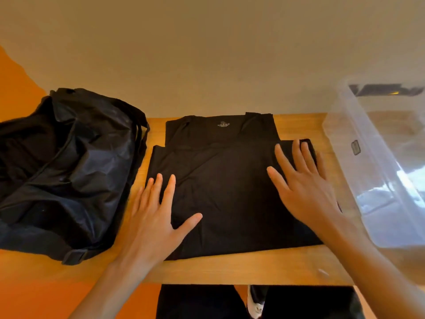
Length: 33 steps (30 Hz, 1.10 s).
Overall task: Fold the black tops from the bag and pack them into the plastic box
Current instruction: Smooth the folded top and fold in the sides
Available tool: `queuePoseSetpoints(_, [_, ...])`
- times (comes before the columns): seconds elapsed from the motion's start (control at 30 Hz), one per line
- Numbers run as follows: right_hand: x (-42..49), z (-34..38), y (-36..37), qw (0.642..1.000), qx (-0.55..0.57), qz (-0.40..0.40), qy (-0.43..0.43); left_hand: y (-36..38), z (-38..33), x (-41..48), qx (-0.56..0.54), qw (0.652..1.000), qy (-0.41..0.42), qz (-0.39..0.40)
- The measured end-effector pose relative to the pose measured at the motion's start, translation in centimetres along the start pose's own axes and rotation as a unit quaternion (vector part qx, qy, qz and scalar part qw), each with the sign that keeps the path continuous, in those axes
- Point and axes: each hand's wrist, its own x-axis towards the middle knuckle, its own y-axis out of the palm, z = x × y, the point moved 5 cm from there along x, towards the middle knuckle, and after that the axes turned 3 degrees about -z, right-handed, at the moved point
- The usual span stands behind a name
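In the head view, a black top [225, 203] lay partly folded on the counter [230, 270], between the bag [69, 169] on its left and the plastic box [379, 171] on its right. The left grip [158, 217] rested flat on it, fingers spread; the right grip [303, 187] lay spread flat near its right edge.

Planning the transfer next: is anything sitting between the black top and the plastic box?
Nothing visible does. The black top lies flat on the wooden table with the clear plastic box directly to its right, only bare tabletop between. The left hand and right hand both rest flat on the top.
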Motion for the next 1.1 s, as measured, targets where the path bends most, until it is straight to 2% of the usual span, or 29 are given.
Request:
queuePoseSetpoints(0.1, [-4.0,0.1,1.5,0.999,-0.017,0.026,0.019,-1.0,-2.5,4.1,-0.056,0.997,0.036,-0.043])
queuePoseSetpoints(0.2, [-5.2,-0.6,2.2,0.999,-0.006,0.010,0.043,0.9,-3.8,8.3,-0.035,0.997,0.072,0.003])
queuePoseSetpoints(0.37, [-7.5,-2.0,2.0,0.999,0.024,-0.009,0.047,2.0,-3.1,9.7,0.025,0.998,0.057,0.024])
queuePoseSetpoints(0.47, [-10.5,-2.8,0.7,0.994,0.079,-0.064,0.042,0.5,-5.1,10.1,-0.053,0.998,0.030,0.011])
queuePoseSetpoints(0.57, [-13.9,-3.5,0.4,0.983,0.132,-0.101,0.075,-1.5,-11.1,12.3,-0.177,0.978,0.092,-0.058])
queuePoseSetpoints(0.67, [-15.5,-3.8,1.0,0.980,0.142,-0.089,0.104,-1.3,-18.7,15.5,-0.257,0.944,0.204,-0.023])
queuePoseSetpoints(0.8, [-16.1,-4.2,1.5,0.984,0.115,-0.077,0.110,0.1,-24.4,18.8,-0.227,0.917,0.321,0.069])
queuePoseSetpoints(0.9, [-16.3,-4.6,2.1,0.987,0.089,-0.070,0.112,1.0,-25.4,20.1,-0.190,0.913,0.350,0.086])
queuePoseSetpoints(1.1, [-16.7,-4.9,2.9,0.994,0.037,-0.054,0.089,1.6,-26.7,20.9,-0.208,0.913,0.352,0.020])
